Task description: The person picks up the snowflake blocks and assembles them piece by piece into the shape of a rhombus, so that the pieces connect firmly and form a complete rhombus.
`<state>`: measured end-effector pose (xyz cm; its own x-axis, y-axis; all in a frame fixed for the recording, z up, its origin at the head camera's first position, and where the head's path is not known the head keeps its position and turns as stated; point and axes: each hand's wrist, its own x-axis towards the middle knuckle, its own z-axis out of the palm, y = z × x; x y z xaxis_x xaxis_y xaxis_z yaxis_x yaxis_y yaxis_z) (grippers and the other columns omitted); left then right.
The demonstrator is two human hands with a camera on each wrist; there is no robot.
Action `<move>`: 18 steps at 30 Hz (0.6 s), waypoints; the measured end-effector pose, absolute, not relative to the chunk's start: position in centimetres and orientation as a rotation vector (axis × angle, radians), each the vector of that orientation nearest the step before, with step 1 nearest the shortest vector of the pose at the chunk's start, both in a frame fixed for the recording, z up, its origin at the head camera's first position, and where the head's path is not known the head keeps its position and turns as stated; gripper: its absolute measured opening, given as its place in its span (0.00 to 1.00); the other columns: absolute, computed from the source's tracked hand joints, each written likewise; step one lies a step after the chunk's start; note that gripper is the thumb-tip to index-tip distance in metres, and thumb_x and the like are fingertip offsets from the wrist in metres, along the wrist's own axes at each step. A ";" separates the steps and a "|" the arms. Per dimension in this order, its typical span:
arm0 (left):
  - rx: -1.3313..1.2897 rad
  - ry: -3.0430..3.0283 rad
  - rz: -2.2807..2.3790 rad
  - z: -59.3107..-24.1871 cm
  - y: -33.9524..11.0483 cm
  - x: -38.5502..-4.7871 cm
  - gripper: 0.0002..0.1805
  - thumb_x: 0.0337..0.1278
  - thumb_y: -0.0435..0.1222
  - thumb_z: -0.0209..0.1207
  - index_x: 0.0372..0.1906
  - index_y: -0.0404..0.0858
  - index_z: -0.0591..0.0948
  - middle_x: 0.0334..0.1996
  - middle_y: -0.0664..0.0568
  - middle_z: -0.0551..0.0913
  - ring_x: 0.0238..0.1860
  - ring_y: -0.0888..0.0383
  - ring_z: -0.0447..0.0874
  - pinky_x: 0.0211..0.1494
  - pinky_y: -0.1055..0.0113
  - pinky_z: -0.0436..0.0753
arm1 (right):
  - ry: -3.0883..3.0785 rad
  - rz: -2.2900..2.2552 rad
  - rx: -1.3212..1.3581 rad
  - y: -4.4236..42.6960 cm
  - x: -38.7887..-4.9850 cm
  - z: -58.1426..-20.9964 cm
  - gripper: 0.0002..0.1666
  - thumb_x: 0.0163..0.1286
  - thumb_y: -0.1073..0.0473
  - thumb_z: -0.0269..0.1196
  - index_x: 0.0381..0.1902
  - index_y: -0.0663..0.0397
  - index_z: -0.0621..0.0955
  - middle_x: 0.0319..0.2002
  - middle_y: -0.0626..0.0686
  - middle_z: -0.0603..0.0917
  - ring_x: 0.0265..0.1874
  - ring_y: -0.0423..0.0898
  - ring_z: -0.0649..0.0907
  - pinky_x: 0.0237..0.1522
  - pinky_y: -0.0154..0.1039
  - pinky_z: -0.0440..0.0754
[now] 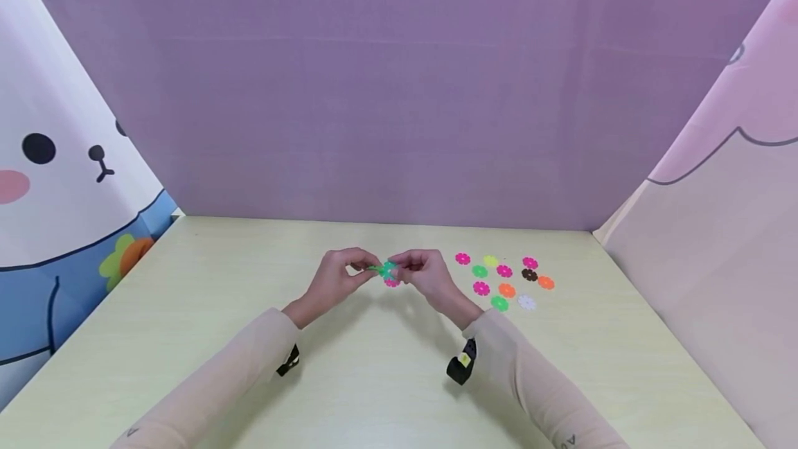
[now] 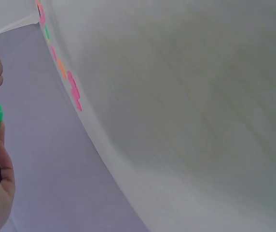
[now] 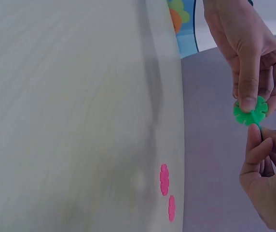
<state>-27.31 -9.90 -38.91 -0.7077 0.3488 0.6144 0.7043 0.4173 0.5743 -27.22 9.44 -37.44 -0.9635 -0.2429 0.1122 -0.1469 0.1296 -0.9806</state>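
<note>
Two green flower-shaped plastic discs [image 1: 388, 271] meet between my hands, one set crosswise to the other. My left hand [image 1: 339, 277] pinches one of them between thumb and fingers; in the right wrist view this green disc [image 3: 243, 116] shows its notched face. My right hand [image 1: 431, 281] pinches the other, which appears edge-on in that view. How deep their slots are engaged is hard to make out. Just below the green pieces in the head view, a pink disc [image 1: 391, 283] shows, partly covered.
To the right lie loose flower discs: several pink ones [image 1: 481, 288], green ones [image 1: 479, 271], orange ones [image 1: 507, 290], a yellow [image 1: 490, 261], a brown [image 1: 529, 274] and a white [image 1: 526, 302]. A purple backdrop [image 1: 386, 89] rises behind the pale table [image 1: 374, 400].
</note>
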 end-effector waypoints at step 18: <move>-0.897 -2.345 -1.265 -39.3 -10.3 -27.5 0.07 0.47 0.31 0.65 0.34 0.43 0.83 0.31 0.56 0.84 0.30 0.64 0.81 0.32 0.70 0.79 | 2.287 -1.893 -0.542 9.6 -26.8 -36.9 0.16 0.61 0.71 0.59 0.47 0.72 0.76 0.40 0.72 0.79 0.27 0.43 0.79 0.29 0.31 0.77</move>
